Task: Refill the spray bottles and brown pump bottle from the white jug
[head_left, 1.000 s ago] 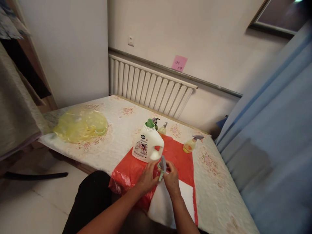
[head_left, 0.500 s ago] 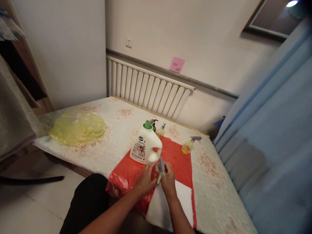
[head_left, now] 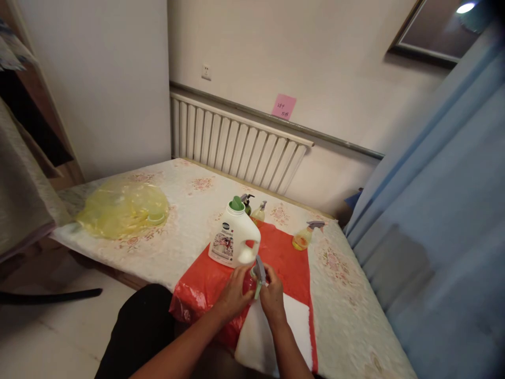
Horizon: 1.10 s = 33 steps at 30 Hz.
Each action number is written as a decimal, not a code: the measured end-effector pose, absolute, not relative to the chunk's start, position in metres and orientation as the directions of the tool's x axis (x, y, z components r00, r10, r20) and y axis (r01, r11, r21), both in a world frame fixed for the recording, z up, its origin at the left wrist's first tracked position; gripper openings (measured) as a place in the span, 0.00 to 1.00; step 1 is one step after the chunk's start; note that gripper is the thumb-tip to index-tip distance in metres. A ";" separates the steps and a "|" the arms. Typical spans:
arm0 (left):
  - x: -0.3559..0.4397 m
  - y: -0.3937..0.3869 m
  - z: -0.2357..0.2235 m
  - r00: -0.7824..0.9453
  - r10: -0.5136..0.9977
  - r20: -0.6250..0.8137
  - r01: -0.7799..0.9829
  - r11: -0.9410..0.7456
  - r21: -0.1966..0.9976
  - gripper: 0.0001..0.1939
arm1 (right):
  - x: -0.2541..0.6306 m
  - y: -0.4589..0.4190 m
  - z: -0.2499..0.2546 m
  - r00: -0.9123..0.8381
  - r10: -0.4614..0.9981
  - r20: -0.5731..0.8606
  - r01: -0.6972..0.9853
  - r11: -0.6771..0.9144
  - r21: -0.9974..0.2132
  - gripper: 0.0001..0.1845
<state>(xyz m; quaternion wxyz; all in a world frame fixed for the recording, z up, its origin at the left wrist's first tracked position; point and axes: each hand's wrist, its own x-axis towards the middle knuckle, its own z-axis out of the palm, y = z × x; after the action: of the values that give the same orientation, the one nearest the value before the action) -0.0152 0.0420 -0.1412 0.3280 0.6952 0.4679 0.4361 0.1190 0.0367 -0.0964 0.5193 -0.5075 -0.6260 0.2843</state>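
Observation:
Both hands are closed on a small spray bottle [head_left: 259, 271] with a grey and pale green trigger head. My left hand [head_left: 234, 289] wraps round its body, of which only a little shows between the fingers. My right hand [head_left: 272, 295] grips the trigger head from the other side. Just beyond them a large white jug [head_left: 232, 242] with a handle and a green spout stands upright on a red plastic sheet [head_left: 280, 252]. A white cloth or paper [head_left: 298, 318] lies under my right forearm.
To the right stands a spray bottle of yellow liquid [head_left: 303, 239]. Behind the jug are another spray bottle [head_left: 259, 211] and a dark pump bottle [head_left: 248, 204]. A yellow plastic bag [head_left: 122, 210] lies at left on the flowered bed cover [head_left: 189, 226]. A blue curtain [head_left: 442, 184] hangs at right.
The view has shifted slightly. Both hands keep their hold on the spray bottle, and its trigger head has turned a little. The jug and other bottles stand as before.

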 end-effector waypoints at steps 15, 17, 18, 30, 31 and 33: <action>-0.015 0.040 -0.137 0.167 0.927 0.337 0.341 -0.375 0.862 0.27 | 0.116 0.039 -0.095 0.081 0.940 0.331 0.328 0.288 -0.899 0.15; -0.015 0.040 -0.137 0.165 0.926 0.340 0.340 -0.377 0.861 0.27 | 0.114 0.040 -0.093 0.107 0.933 0.343 0.338 0.291 -0.895 0.13; -0.015 0.040 -0.137 0.165 0.926 0.341 0.340 -0.378 0.861 0.28 | 0.113 0.040 -0.092 0.118 0.929 0.350 0.344 0.293 -0.892 0.12; -0.015 0.043 -0.140 0.183 0.930 0.319 0.344 -0.364 0.865 0.33 | 0.116 0.037 -0.090 0.082 0.923 0.377 0.332 0.331 -0.883 0.15; -0.016 0.043 -0.140 0.186 0.930 0.316 0.345 -0.363 0.866 0.34 | 0.116 0.037 -0.090 0.069 0.922 0.380 0.328 0.338 -0.882 0.15; -0.016 0.043 -0.140 0.187 0.932 0.311 0.347 -0.359 0.867 0.35 | 0.117 0.035 -0.091 0.047 0.920 0.389 0.323 0.354 -0.877 0.17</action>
<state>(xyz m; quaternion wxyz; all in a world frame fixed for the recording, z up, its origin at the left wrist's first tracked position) -0.0155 0.0427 -0.1398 0.3310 0.6958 0.4596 0.4418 0.1169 0.0355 -0.0914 0.5294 -0.4934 -0.6300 0.2818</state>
